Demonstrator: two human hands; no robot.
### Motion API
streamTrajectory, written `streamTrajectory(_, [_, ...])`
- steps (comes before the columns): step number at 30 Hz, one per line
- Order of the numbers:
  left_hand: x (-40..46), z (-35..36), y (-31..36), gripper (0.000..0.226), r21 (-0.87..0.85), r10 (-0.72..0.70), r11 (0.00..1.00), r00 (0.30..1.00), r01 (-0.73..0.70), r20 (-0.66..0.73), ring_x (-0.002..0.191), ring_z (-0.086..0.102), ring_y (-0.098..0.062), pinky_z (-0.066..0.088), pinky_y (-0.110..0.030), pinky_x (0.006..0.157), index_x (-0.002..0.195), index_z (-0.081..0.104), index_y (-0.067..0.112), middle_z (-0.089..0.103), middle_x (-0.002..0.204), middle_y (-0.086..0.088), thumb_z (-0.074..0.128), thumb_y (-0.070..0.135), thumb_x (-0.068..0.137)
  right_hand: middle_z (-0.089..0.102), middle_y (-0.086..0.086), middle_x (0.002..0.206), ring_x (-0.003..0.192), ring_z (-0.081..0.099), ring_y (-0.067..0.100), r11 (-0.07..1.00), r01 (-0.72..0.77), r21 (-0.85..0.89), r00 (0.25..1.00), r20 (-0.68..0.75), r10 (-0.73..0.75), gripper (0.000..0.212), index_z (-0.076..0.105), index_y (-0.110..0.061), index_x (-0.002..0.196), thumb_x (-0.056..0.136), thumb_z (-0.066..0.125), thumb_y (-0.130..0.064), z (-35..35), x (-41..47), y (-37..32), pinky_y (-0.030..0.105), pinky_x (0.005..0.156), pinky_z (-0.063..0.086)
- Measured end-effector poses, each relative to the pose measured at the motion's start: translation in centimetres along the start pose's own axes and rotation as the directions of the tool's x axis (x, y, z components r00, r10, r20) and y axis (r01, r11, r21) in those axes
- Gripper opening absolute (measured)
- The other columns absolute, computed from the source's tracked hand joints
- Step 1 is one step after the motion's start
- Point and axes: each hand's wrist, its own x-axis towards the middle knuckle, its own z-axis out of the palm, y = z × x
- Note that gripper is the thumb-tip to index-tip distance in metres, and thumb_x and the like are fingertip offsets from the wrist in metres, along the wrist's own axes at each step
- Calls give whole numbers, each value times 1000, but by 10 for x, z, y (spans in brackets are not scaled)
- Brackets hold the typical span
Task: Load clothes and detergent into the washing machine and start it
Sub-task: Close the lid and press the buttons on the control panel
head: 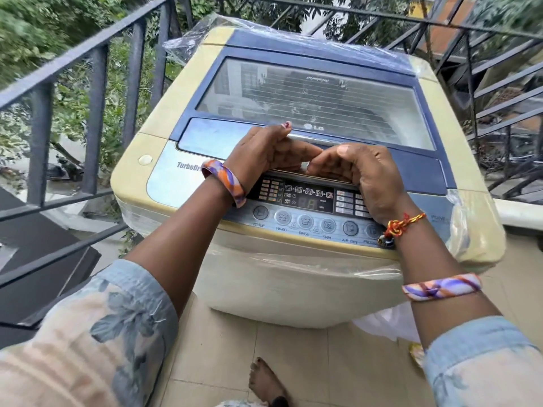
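A cream and blue top-loading washing machine (164,113) stands in front of me, partly wrapped in clear plastic. Its blue lid (317,104) with a glass window lies flat and closed. My left hand (264,154) and my right hand (361,174) sit side by side at the lid's front edge, fingers curled around the lid's handle lip. Below my hands lies the control panel (308,198) with a dark display and a row of round buttons. No clothes or detergent show through the window.
A dark metal railing (97,118) runs along the left and behind the machine, with greenery beyond. A white plastic bag (388,327) lies on the tiled floor at the machine's right foot. My bare foot (266,380) stands on the tiles below.
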Motion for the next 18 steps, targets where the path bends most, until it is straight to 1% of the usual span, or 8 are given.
streamTrajectory(3, [0,0,0,49,5,-7,1000,1000,7,-6,83,71,-11,53,-25,88,92,68,3,76,78,1,28,32,85,73,8,74,78,67,23,1000,3,-3,1000,-4,-3,35,68,0,77,84,37,-15,2,0,-1,27,80,54])
streamTrajectory(5, [-1,2,2,47,18,-4,1000,1000,5,-31,81,71,-10,54,-24,85,92,67,3,76,75,3,28,29,92,73,7,73,76,67,21,1000,-1,5,1000,-2,1,35,68,-1,77,84,37,-14,2,-1,-2,26,79,55])
streamTrajectory(7, [-3,4,4,49,36,0,999,999,2,-53,78,71,-6,54,-20,82,90,67,3,76,71,5,22,21,99,74,6,72,74,68,18,1000,-3,16,1000,5,3,35,68,-2,76,85,36,-13,2,-1,-3,24,78,55])
streamTrajectory(10, [-4,5,5,53,58,-1,998,998,4,-57,78,71,-5,53,-19,83,84,68,7,76,71,6,19,19,99,74,6,72,74,68,17,1000,-2,27,1000,7,2,35,68,-2,76,85,36,-12,2,-2,-3,23,77,54])
streamTrajectory(14, [-4,6,6,54,41,-21,999,997,24,-72,74,70,-4,53,-19,81,79,67,7,75,68,7,18,19,99,74,6,72,75,68,20,1000,1,15,1000,0,-1,35,69,-3,76,84,36,-14,2,0,-2,26,78,55])
streamTrajectory(18, [-6,9,7,54,50,0,999,996,5,-85,69,70,-5,54,-18,77,75,67,6,74,65,6,20,16,99,74,3,70,73,69,16,1000,16,-15,1000,-4,-16,35,69,-3,75,83,37,-13,3,0,-2,22,75,54])
